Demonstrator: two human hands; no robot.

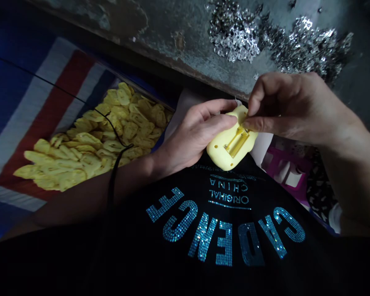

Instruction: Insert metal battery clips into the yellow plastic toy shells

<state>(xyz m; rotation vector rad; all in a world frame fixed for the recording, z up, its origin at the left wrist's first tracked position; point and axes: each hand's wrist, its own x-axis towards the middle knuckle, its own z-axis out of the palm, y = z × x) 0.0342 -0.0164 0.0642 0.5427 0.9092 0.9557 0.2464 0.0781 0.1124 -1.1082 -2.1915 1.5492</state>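
My left hand [193,133] is wrapped round a pale yellow plastic casing [226,158] from the left, thumb on its near face. A rectangular recess like a battery compartment [238,144] faces up, with small screw holes around it. At the upper end of that recess, the thumb and forefinger of my right hand [286,107] are pinched together against the casing. Whatever lies between those fingertips is too small and hidden to make out. A small metal piece [225,146] shows at the recess's lower end.
Many small shiny metal clips [234,37] lie in heaps on the worn grey tabletop [185,45]. Yellow plastic shells [89,148] are piled on a striped sheet [46,123] at left. A black cord [70,96] crosses there. A magenta container [291,168] stands at right.
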